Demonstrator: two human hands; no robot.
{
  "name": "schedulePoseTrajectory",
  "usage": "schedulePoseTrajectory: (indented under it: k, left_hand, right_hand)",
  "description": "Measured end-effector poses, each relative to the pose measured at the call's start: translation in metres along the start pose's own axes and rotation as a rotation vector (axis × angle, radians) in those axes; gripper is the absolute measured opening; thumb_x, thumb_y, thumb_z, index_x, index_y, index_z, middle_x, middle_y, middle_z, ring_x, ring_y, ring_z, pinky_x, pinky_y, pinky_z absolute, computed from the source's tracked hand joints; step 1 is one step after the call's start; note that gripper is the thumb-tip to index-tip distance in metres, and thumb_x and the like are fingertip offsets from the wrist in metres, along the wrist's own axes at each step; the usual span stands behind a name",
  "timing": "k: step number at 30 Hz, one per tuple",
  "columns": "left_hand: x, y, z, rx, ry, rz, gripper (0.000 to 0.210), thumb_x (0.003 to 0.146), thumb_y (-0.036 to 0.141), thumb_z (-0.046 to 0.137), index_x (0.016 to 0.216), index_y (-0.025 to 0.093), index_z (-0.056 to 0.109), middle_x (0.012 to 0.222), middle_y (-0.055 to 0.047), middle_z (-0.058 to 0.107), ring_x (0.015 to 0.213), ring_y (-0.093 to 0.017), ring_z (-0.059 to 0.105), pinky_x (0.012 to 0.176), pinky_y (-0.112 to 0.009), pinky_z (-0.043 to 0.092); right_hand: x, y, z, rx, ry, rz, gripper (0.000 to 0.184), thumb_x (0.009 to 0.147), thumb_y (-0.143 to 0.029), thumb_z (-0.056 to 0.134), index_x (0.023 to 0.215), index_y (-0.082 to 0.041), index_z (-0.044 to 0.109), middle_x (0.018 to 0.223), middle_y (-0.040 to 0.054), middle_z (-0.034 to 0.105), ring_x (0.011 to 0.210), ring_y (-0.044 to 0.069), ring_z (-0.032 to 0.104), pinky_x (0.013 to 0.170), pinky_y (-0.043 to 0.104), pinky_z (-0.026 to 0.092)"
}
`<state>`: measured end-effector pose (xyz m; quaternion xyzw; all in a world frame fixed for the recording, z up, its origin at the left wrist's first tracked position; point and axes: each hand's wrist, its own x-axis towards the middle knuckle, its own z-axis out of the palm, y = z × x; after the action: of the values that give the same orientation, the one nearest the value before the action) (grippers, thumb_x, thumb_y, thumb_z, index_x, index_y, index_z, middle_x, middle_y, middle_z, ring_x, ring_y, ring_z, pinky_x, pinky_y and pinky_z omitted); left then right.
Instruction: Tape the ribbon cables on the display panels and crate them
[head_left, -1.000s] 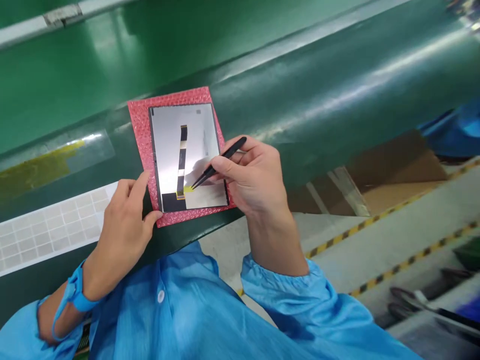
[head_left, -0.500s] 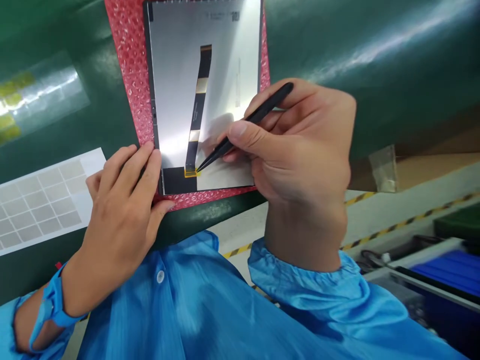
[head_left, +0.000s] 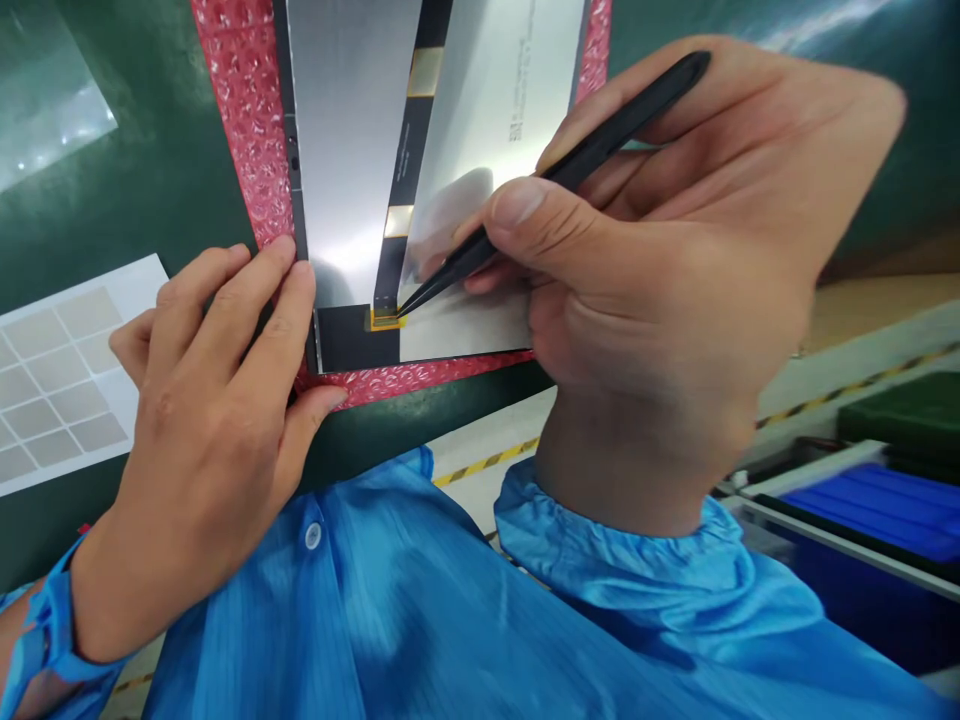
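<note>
Right hand point(head_left: 675, 265) pinched slim black tweezers point(head_left: 619, 122), partly hiding silvery rectangular panel point(head_left: 352, 150); spread left hand point(head_left: 217, 400) touched its left edge. White gridded sheet point(head_left: 64, 370) lay near front edge of green surface point(head_left: 176, 205).

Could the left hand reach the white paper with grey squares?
Probably yes: the left hand is beside the white paper and nothing seems to block it, though its fingers are at the edge of the shiny panel.

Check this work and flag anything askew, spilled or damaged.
Only mild skew: the panel sits slightly turned on the pink bubble wrap, whose visible left border narrows toward the left hand. I see no spill or obvious damage.
</note>
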<state>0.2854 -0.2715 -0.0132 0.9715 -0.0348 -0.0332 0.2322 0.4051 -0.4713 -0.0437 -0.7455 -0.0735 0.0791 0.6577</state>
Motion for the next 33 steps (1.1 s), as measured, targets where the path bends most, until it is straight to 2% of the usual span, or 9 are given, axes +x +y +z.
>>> schedulePoseTrajectory:
  k: [5,12,17,20,23,25,28,31,33]
  left_hand:
    - [0.0,0.001,0.0,0.04,-0.007,0.009,0.058,0.102,0.034,0.069,0.157,0.025,0.05,0.167,-0.009,0.049,0.154,-0.039,0.044,0.128,-0.057,0.034]
    - [-0.002,0.005,-0.003,0.108,-0.031,0.017,0.053,0.106,0.029,0.064,0.157,0.022,0.049,0.167,-0.012,0.048,0.154,-0.038,0.042,0.126,-0.061,0.036]
    - [-0.001,0.009,-0.001,0.092,-0.026,0.056,0.05,0.106,0.024,0.062,0.154,0.032,0.053,0.168,-0.008,0.047,0.156,-0.038,0.041,0.124,-0.064,0.035]
    - [-0.001,0.01,0.0,0.078,-0.039,0.068,0.053,0.103,0.02,0.062,0.153,0.036,0.056,0.169,-0.007,0.045,0.156,-0.042,0.04,0.124,-0.068,0.033]
    - [-0.002,0.01,0.001,0.096,-0.056,0.077,0.058,0.101,0.016,0.063,0.154,0.037,0.056,0.17,-0.009,0.043,0.156,-0.044,0.04,0.122,-0.069,0.033]
    - [-0.003,0.011,0.001,0.093,-0.063,0.068,0.061,0.1,0.014,0.065,0.154,0.039,0.055,0.171,-0.008,0.042,0.158,-0.043,0.038,0.123,-0.069,0.033]
    - [-0.003,0.013,0.001,0.097,-0.081,0.05,0.062,0.099,0.013,0.066,0.154,0.039,0.055,0.172,-0.008,0.041,0.16,-0.043,0.035,0.124,-0.068,0.032]
    - [-0.003,0.016,0.001,0.108,-0.09,0.047,0.06,0.101,0.012,0.063,0.156,0.035,0.053,0.172,-0.01,0.04,0.161,-0.045,0.032,0.125,-0.07,0.031]
    - [-0.003,0.019,0.0,0.094,-0.093,0.029,0.057,0.103,0.012,0.06,0.155,0.034,0.053,0.171,-0.009,0.043,0.162,-0.045,0.03,0.126,-0.072,0.028]
  right_hand:
    - [0.002,0.004,-0.002,-0.014,0.023,-0.046,0.021,0.08,-0.032,0.094,0.086,-0.035,0.074,0.085,0.0006,0.075,0.074,0.031,0.075,0.049,0.048,0.062]
    - [0.0,0.0,-0.004,-0.043,-0.014,-0.022,0.021,0.086,-0.024,0.087,0.089,-0.036,0.07,0.094,-0.0001,0.077,0.083,0.032,0.078,0.058,0.05,0.067]
    - [0.001,0.001,-0.004,-0.078,0.002,-0.025,0.021,0.085,-0.025,0.089,0.09,-0.036,0.071,0.097,-0.0022,0.078,0.084,0.03,0.078,0.062,0.049,0.07]
    - [0.001,0.003,-0.004,-0.067,0.001,-0.018,0.023,0.082,-0.031,0.093,0.091,-0.035,0.073,0.101,-0.001,0.077,0.088,0.031,0.079,0.065,0.048,0.071]
    - [0.001,0.004,-0.004,-0.06,0.02,-0.024,0.029,0.078,-0.046,0.097,0.089,-0.035,0.073,0.101,-0.0001,0.077,0.086,0.03,0.078,0.06,0.046,0.071]
    - [0.001,0.005,-0.003,-0.048,0.035,-0.033,0.031,0.078,-0.048,0.097,0.09,-0.033,0.073,0.099,0.0001,0.075,0.084,0.028,0.078,0.058,0.042,0.069]
    - [0.0,0.006,-0.003,0.005,0.035,-0.033,0.03,0.08,-0.042,0.096,0.091,-0.027,0.072,0.093,-0.0006,0.071,0.082,0.024,0.077,0.058,0.038,0.067]
    - [0.0,0.007,-0.003,0.039,0.029,-0.037,0.025,0.08,-0.035,0.095,0.09,-0.029,0.072,0.088,-0.0013,0.068,0.084,0.025,0.076,0.059,0.036,0.065]
    - [0.002,0.009,-0.003,0.06,0.071,-0.062,0.022,0.081,-0.028,0.092,0.09,-0.031,0.071,0.084,-0.0014,0.066,0.082,0.025,0.076,0.056,0.035,0.064]
